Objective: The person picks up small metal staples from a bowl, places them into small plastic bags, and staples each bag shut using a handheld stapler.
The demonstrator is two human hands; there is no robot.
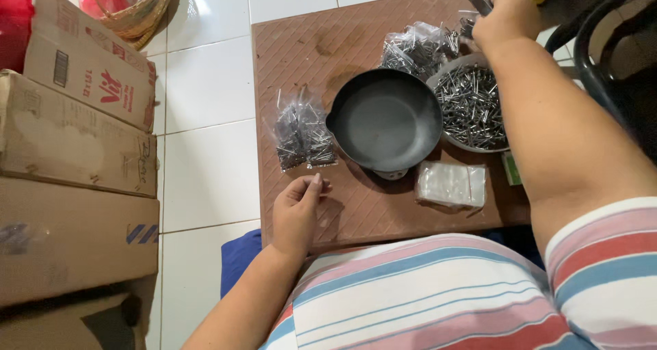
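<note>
Two hands are at work over a small brown textured desk (356,206). The right hand (508,13) is closed around a dark, narrow tool-like object (480,1) at the far edge of the desk, just beyond a round grey bowl heaped with loose steel nails (471,105); what the object is cannot be told. The left hand (298,210) rests at the near edge with fingers loosely curled and thumb against forefinger, pinching nothing that can be made out. Just beyond it lie two small clear bags filled with nails (303,136). A black round pan (387,121) stands empty at the centre, touching the bowl's rim. A pile of further clear bagged nails (417,49) lies behind the pan, and a flat stack of empty clear plastic bags (452,184) lies near the front, beside the bowl. Risk, as judged: the bowl is full and the right forearm passes directly over it, so a dropped elbow could tip it and scatter nails onto the white tiled floor (205,104); loose points could also prick the fingers. Brown cardboard cartons (68,151) are stacked well apart at the left.
</note>
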